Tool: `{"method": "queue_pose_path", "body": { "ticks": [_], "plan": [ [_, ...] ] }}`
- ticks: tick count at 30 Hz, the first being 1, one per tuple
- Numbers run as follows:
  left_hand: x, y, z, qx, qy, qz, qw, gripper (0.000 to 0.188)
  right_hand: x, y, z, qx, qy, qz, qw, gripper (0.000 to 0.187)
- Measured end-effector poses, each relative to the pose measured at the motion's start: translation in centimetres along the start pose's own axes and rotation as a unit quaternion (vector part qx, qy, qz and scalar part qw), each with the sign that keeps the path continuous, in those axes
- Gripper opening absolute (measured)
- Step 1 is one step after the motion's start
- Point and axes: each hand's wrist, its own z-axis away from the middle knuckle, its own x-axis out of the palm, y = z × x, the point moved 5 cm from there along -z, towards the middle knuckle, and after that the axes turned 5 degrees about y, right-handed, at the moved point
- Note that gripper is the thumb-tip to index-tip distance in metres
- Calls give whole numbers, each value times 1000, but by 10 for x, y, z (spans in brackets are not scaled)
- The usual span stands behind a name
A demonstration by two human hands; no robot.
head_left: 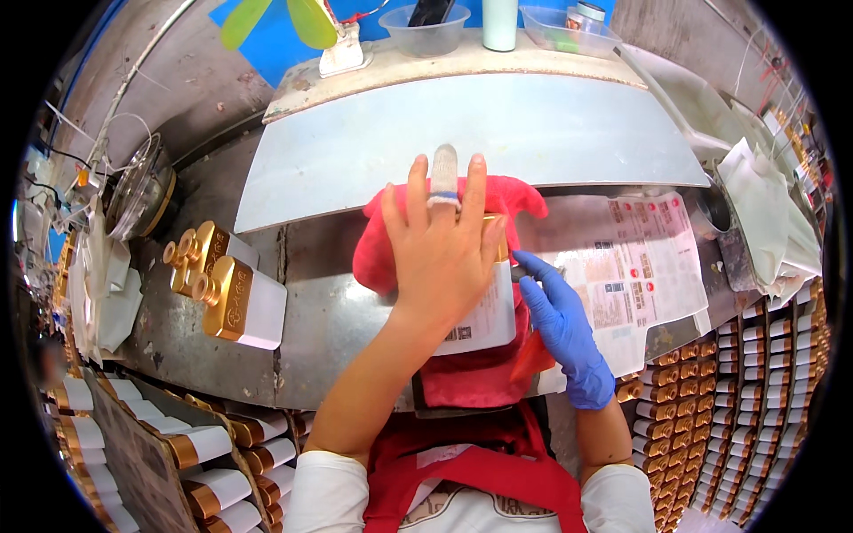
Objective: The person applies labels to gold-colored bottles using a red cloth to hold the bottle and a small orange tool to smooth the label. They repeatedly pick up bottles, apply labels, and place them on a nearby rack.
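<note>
Embossed characters mark gold-and-white bottles (259, 306) toward the bench (330, 324)'s left edge, code squares dot the central bottle (489, 320), red-marked print fills the right-hand sheet (613, 266); no word reads clearly!

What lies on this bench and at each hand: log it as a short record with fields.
Left hand: bare, spread over a boxy white container with a gold top; pale fabric finger sleeve on its middle finger
Right hand: gloved in blue, at the container's right edge; grip partly hidden
Under container: soft red cloth
Bench, left: three gold-and-white bottles
Bench, right: pale printed sheet
Behind: flat pale blue-grey board
</note>
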Motion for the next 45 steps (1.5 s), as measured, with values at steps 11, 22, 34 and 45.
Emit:
{"method": "queue_pose_path", "body": {
  "ticks": [11,22,34,45],
  "plan": [
    [-19,-39,89,-182,-12,322,929,67,12,-7,7,80,8,68,994,61],
    [-8,-37,89,-237,-121,461,847,88,27,-11,6,60,-14,-24,998,68],
    [-3,-43,82,-258,-63,514,815,75,25,-15,-4,95,18,64,993,61],
    [-1,-42,88,-252,-73,553,791,86,29,-9,-8,96,-7,-48,994,55]
  ]
}}
